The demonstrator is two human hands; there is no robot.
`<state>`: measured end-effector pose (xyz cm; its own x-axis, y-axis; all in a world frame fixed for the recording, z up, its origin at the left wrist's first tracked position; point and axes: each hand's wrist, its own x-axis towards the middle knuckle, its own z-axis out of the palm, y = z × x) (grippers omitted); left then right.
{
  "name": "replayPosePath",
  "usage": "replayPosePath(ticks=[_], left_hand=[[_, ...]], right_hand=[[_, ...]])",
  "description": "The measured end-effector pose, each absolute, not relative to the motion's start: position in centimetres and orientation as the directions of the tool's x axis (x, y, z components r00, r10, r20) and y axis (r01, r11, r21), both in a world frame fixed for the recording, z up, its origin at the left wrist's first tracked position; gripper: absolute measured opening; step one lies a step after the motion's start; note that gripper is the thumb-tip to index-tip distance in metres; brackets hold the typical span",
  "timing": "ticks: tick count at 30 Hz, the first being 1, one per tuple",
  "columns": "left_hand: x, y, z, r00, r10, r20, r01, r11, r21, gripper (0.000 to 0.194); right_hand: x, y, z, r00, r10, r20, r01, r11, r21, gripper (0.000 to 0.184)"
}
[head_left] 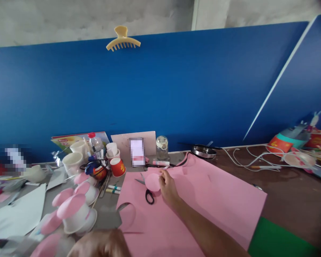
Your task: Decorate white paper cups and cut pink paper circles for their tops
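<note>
My right hand [168, 186] reaches out over a large pink paper sheet [208, 203] on the table, fingers pinched on a small round pink paper cut-out [152, 182]. Black-handled scissors [149, 195] lie on the sheet just below that cut-out, touched by neither hand. A curved slit with a loose flap [128, 214] shows in the sheet's left part. My left hand [101, 244] sits blurred at the bottom edge next to the sheet's left corner; its fingers are hidden.
White paper cups with pink paper ears [76, 214] stand at the left. Behind are a red cup [118, 166], a water bottle [96, 144], a glass jar [162, 147], a metal dish [204, 151] and white cables [246, 157]. A green sheet [278, 239] lies bottom right. A blue partition [176, 89] carries a hair claw [123, 39].
</note>
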<state>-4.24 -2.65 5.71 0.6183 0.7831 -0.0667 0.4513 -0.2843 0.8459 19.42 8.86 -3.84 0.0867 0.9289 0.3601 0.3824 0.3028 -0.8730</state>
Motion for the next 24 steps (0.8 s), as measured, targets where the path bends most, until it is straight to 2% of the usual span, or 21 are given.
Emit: replayPosePath(ticks=[2, 4, 6, 8, 13, 16, 18, 21, 24], left_hand=[[-3.4, -2.0, 5.9, 0.5, 0.865, -0.046, 0.426, -0.199, 0.883, 0.034], [-2.0, -0.8, 5.5, 0.193, 0.98, 0.046, 0.435, -0.128, 0.891, 0.03], [-0.9, 0.3, 5.0, -0.008, 0.984, 0.175, 0.465, -0.152, 0.872, 0.025], [-0.5, 1.0, 5.2, -0.09, 0.96, 0.263, 0.503, -0.184, 0.845, 0.023], [-3.0, 2.3, 9.8, -0.074, 0.88, 0.47, 0.664, -0.308, 0.681, 0.027], [-6.3, 4.9, 13.9, -0.051, 0.83, 0.555, 0.815, -0.287, 0.504, 0.029], [-8.9, 6.9, 16.2, -0.038, 0.866, 0.499, 0.943, -0.134, 0.304, 0.034], [-12.7, 9.2, 18.2, -0.031, 0.894, 0.447, 0.982, -0.058, 0.183, 0.036], [-15.9, 9.8, 18.5, -0.036, 0.929, 0.368, 0.999, 0.026, 0.032, 0.026]], right_hand=[[19.4, 8.8, -3.8, 0.088, 0.932, 0.351, 0.386, 0.293, -0.875, 0.035], [19.5, 8.7, -3.7, 0.089, 0.935, 0.344, 0.387, 0.286, -0.877, 0.036], [19.5, 8.7, -3.8, 0.088, 0.937, 0.337, 0.388, 0.279, -0.878, 0.037], [19.6, 8.7, -3.9, 0.08, 0.941, 0.329, 0.386, 0.275, -0.88, 0.037], [19.5, 8.7, -4.4, 0.075, 0.939, 0.337, 0.417, 0.277, -0.865, 0.037], [19.5, 8.9, -4.7, 0.07, 0.927, 0.367, 0.444, 0.301, -0.844, 0.038], [19.4, 9.0, -4.7, 0.067, 0.927, 0.369, 0.448, 0.303, -0.841, 0.038], [19.3, 8.8, -4.5, 0.065, 0.928, 0.368, 0.446, 0.303, -0.842, 0.038], [19.3, 8.7, -4.2, 0.059, 0.935, 0.351, 0.441, 0.291, -0.849, 0.039]])
